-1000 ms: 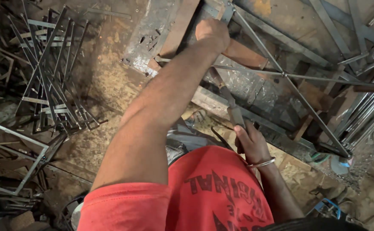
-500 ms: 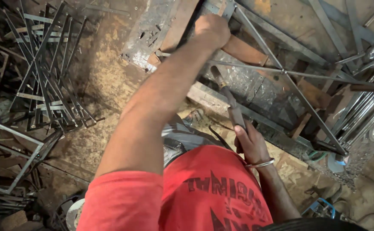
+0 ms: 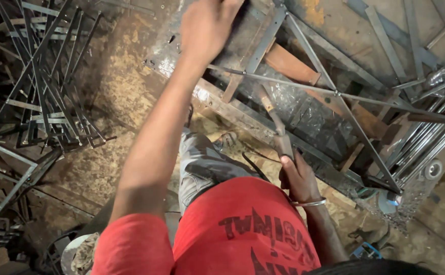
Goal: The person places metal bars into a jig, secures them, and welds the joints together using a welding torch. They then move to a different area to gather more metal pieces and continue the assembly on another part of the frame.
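My left hand (image 3: 207, 28) reaches far forward to the top edge of the view and lies on a worn steel work surface (image 3: 304, 109), just left of a thin welded metal frame (image 3: 334, 94). Its fingertips are cut off by the picture's edge. Close to my body, my right hand (image 3: 296, 178), with a metal bangle on the wrist, grips a rusty long-handled tool (image 3: 276, 122). The tool points up and away across the bench toward the frame's thin rods.
A heap of similar welded bar frames (image 3: 49, 86) lies on the dirty floor at the left. Shiny steel tubes (image 3: 431, 137) are stacked at the right. Flat bars (image 3: 385, 46) lie at the top right. A round container (image 3: 77, 252) sits at the bottom left.
My left hand has slid left and further forward, off the frame's corner onto the plate beside it. The right hand still holds the tool in about the same place.
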